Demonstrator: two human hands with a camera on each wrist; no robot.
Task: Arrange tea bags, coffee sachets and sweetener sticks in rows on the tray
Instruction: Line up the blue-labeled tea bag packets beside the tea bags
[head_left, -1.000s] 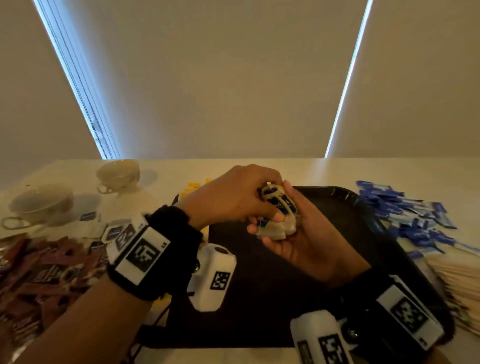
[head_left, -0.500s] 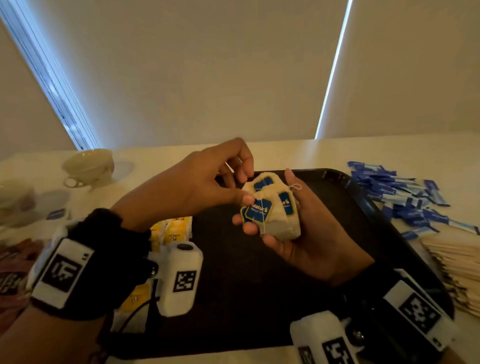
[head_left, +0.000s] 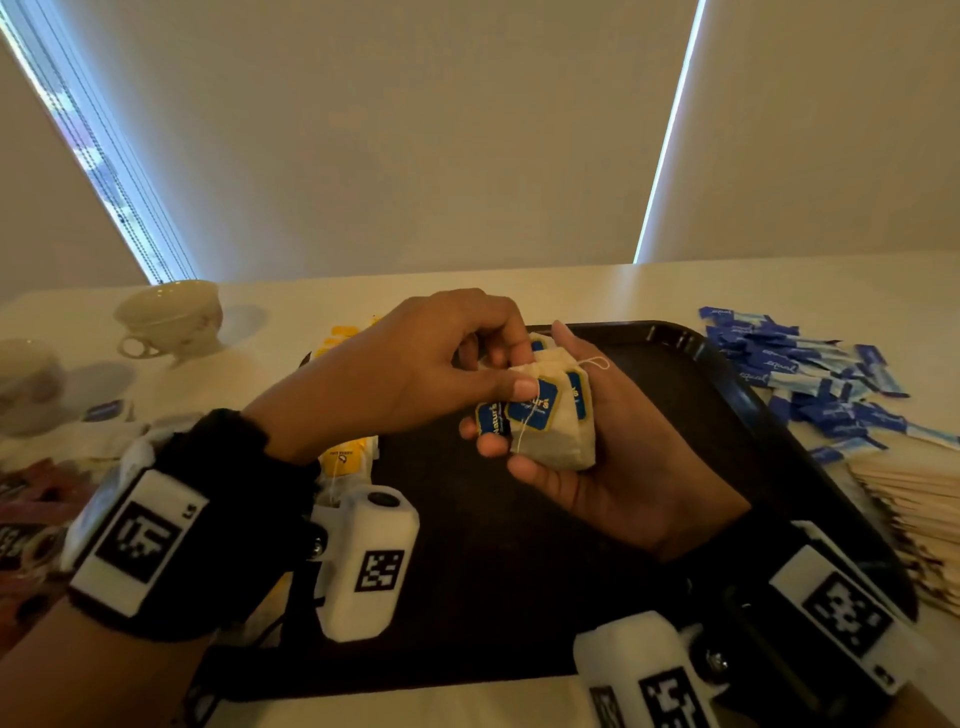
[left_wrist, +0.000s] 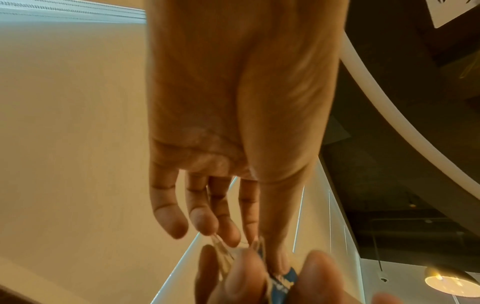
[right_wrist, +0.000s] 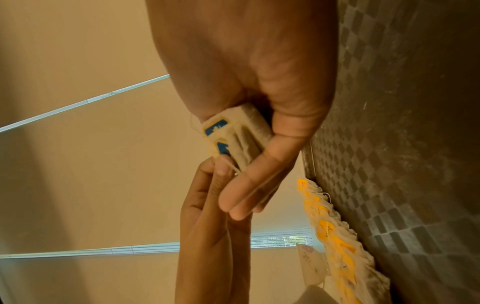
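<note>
Two hands meet above the dark tray (head_left: 675, 395), seen from the head camera. The right hand (head_left: 613, 467), palm up, cups a small stack of blue-tagged tea bags (head_left: 550, 415) over the tray's middle. The left hand (head_left: 410, 374) reaches in from the tray's left side, thumb and fingers pinching the front bag. Yellow-tagged tea bags (head_left: 348, 457) lie along the tray's left edge; blue sweetener sticks (head_left: 795, 374) sit on the tabletop (head_left: 571, 291) just right of the tray.

From the left wrist camera, the left hand's (left_wrist: 233, 123) fingertips close on a blue tag, low and blurred.

From the right wrist camera, the right hand's (right_wrist: 259, 102) curled fingers clamp the stack (right_wrist: 233, 135) above the tray.

A loose string loops off the stack; I judge that pulling one bag could snag it and drag others out.
</note>
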